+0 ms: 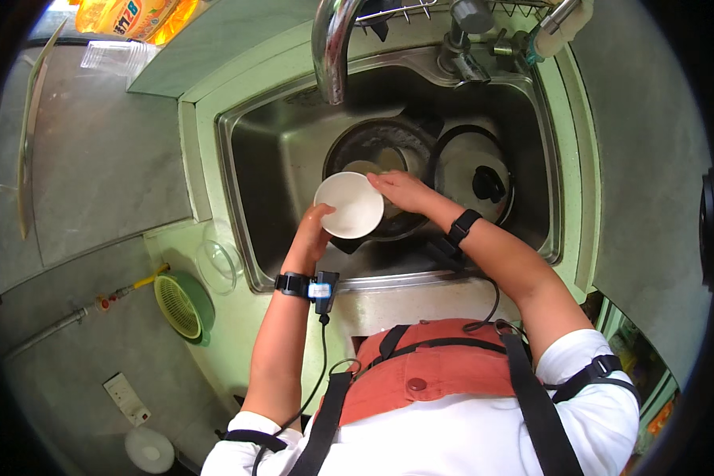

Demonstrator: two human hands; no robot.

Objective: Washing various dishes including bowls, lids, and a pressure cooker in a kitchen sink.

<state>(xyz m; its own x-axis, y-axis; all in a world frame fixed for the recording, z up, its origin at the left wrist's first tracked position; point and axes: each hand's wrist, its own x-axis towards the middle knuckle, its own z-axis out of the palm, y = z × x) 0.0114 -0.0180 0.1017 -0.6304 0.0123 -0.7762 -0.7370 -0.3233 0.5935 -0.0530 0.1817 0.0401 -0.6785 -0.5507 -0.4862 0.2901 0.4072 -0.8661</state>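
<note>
A white bowl (352, 205) is held over the sink (273, 172), its hollow facing up toward me. My left hand (318, 223) grips its lower left side, thumb over the rim. At the upper right rim, my right hand (396, 189) also holds it; most of those fingers are hidden behind the bowl. Below the bowl a dark frying pan (357, 140) rests in the sink, partly covered by my hands and the bowl. Some pale dishes (391, 159) sit in the pan, too hidden to name exactly. Beside the pan lies a glass pot lid (461, 163) with a black knob.
A chrome faucet (333, 53) arches over the sink's back edge, with a second tap (464, 65) to its right. On the left counter are a clear glass bowl (217, 265) and a green colander (184, 303). A wire rack (404, 11) stands behind.
</note>
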